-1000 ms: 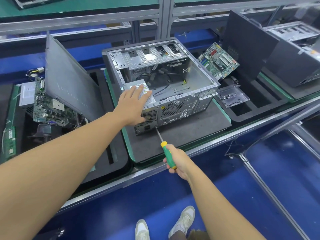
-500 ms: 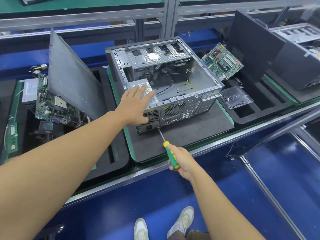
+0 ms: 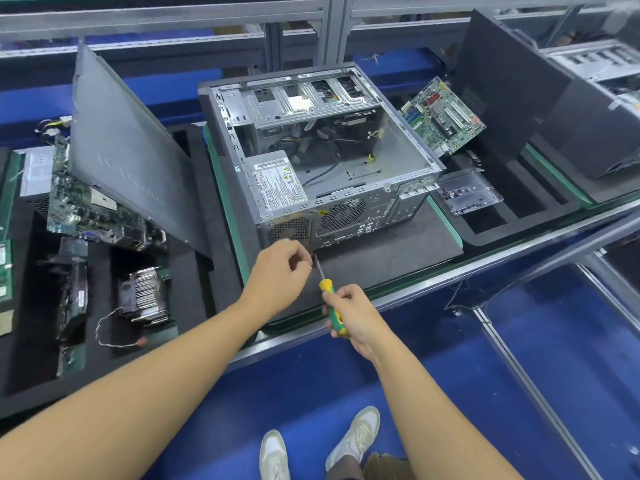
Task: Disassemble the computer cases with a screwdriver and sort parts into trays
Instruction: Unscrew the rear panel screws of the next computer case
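Right hand is wrapped round the handle of the green-yellow screwdriver. Shaft runs toward 11 o'clock, tip at the bottom rear corner of the computer case, below the PSU grille. Left hand sits at 9 o'clock of the tip, fingers curled, thumb and forefinger pinched right beside the shaft. Can't tell if it's got a screw or is just steadying the bit; the contact is hidden.

Case is at 12 o'clock from the person, open side up on the dark mat. PSU is in the case's 8 o'clock corner, with cables lying loose in the bay behind it.

Risks as I see them:
- Bit cams out. Shaft comes in at a shallow angle, so a slip likely goes straight into the left fingers.
- Screw drops. Work point is near the mat's 6 o'clock edge, so it could roll off the bench. Clear screw box is well apart at 3 o'clock, a long carry for a pinched screw.
- With the last screw out, the PSU may shift or snag the cables.
- Side panel leans at 9 o'clock; an elbow bump could tip it onto the boards below.
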`<state>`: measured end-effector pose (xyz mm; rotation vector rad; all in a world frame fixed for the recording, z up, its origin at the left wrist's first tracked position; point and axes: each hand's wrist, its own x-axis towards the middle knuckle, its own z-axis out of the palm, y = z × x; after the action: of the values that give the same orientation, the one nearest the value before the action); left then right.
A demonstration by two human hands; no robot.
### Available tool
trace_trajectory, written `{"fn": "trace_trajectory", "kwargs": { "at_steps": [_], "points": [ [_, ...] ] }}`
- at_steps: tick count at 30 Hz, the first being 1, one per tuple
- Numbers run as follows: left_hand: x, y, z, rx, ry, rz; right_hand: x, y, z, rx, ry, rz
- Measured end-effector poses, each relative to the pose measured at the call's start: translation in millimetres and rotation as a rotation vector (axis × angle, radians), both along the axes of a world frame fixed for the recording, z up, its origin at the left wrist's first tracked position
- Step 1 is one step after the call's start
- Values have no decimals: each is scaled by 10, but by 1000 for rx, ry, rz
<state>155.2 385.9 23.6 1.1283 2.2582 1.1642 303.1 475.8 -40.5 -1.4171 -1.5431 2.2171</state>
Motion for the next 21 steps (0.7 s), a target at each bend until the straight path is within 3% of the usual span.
{"fn": "trace_trajectory", "kwargs": {
  "at_steps": [3, 5, 8, 14, 18, 21],
  "points": [
    [-13, 75, -250, -200, -305, 229, 37, 26, -7, 6, -17, 34],
    [-27, 97, -383, -258, -367, 299, 63, 2, -12, -15, -31, 41],
    [-49, 159, -496, -319, -301, 296, 115, -41, -6, -7, -34, 61],
    [18, 246, -648, -259, -222, 354, 322, 2, 5, 9, -8, 91],
    [60, 216, -679, -229, -90, 258, 442, 91, 21, 2, 17, 128],
    [51, 230, -646, -205, -107, 180, 508, 147, 68, 1, 24, 160]
  ]
}}
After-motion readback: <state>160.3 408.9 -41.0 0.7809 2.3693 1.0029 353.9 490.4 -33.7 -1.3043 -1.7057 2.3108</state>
